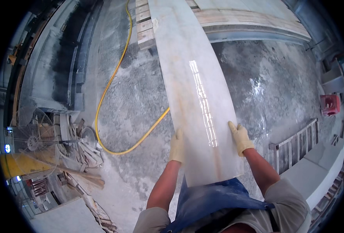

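Observation:
A long, polished white stone slab (197, 97) with faint tan veins stretches away from my waist, and a ceiling light reflects along its surface. My left hand (176, 147), in a pale yellow glove, grips the slab's left edge close to its near end. Opposite it, my right hand (240, 139), gloved the same way, holds the right edge with the thumb on top. The fingers of both hands are partly hidden behind the edges. The near end of the slab is right by my blue apron (214, 198). At the far end it passes over a wooden-edged support (144, 27).
A yellow hose (109, 85) loops over the wet grey floor on the left and passes behind the slab. A wire-caged fan (33, 143) and scrap strips (87, 155) stand at left. To the right are a metal rack (296, 141), pale slabs (316, 169) and a red stool (330, 105).

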Available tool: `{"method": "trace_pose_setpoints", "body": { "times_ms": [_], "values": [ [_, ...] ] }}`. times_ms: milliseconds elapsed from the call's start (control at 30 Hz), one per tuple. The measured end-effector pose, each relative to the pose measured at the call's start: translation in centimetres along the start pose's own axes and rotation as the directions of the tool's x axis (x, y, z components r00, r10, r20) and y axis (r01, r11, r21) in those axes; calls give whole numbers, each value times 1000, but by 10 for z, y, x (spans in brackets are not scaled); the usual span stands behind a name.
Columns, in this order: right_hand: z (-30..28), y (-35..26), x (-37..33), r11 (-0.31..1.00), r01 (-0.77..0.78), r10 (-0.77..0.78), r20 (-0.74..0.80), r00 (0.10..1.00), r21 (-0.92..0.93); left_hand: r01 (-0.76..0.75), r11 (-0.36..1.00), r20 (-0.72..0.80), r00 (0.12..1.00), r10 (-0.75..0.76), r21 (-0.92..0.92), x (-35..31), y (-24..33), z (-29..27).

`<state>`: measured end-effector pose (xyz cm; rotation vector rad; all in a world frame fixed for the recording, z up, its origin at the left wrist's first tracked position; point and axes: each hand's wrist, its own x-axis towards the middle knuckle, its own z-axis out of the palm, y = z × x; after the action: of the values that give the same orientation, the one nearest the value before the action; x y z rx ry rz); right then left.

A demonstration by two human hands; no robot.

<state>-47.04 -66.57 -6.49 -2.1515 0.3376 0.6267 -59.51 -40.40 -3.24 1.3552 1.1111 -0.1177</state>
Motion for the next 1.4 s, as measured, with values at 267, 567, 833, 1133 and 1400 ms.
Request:
{"method": "trace_pose_setpoints", "body": {
  "times_ms": [267,567,833,1133,1400],
  "values": [
    [42,44,33,988,-155,155,70,985,-10,-12,995,-59,998,17,97,61,-38,9],
    [63,125,19,903,-325,387,201,900,-282,-53,857,26,999,46,512,73,-220,-22],
    [131,157,48,897,-244,394,414,821,-369,546,823,-303,819,-487,154,68,-262,-49],
    [246,103,-28,974,-144,225,628,745,-177,444,896,-587,726,-359,2,-3,-270,-181],
    [325,-10,-229,997,36,-72,838,541,62,311,949,-881,464,-98,58,-195,-164,-342]
  ]
}}
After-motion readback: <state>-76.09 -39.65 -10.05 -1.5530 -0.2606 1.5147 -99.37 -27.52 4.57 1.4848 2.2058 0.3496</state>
